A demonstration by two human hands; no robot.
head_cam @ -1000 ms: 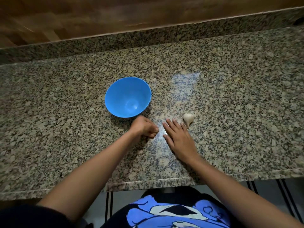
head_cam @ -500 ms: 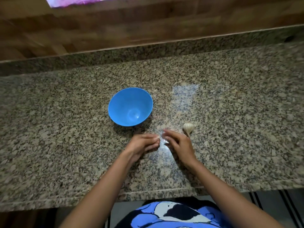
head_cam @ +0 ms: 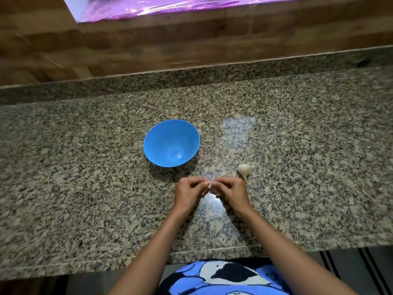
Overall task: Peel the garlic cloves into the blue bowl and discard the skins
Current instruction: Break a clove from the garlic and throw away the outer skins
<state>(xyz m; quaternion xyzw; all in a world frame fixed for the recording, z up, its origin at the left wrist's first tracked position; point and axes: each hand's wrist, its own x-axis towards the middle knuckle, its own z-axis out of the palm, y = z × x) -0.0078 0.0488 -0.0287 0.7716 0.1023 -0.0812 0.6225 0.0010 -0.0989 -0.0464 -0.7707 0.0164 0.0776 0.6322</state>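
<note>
Right now I am looking down at both hands meeting just above the granite worktop (head_cam: 297,167), a little nearer to me than the blue bowl (head_cam: 171,143). My left hand (head_cam: 188,193) and right hand (head_cam: 230,193) are curling toward each other, and their fingertips are pinching a small pale garlic clove (head_cam: 210,185) between them. So each grip is closing on that 1 clove, though the piece is so small that I cannot tell whether any skin is coming off it yet.

I am judging the task to be at its very start. Nothing is showing inside the blue bowl: it is sitting empty apart from a glint of light at its bottom. I am not seeing any loose skins lying on the worktop either, though the speckled stone could be hiding thin flakes. A garlic bulb (head_cam: 244,169) is lying just beyond my right hand, close to the knuckles but not in either grip, and it is looking mostly whole.

What is remaining, as I am reading it, is nearly everything: stripping this clove, dropping it into the bowl, breaking further cloves off the bulb, and getting rid of the skins. No bin or other place for the skins is showing anywhere in view.
</note>
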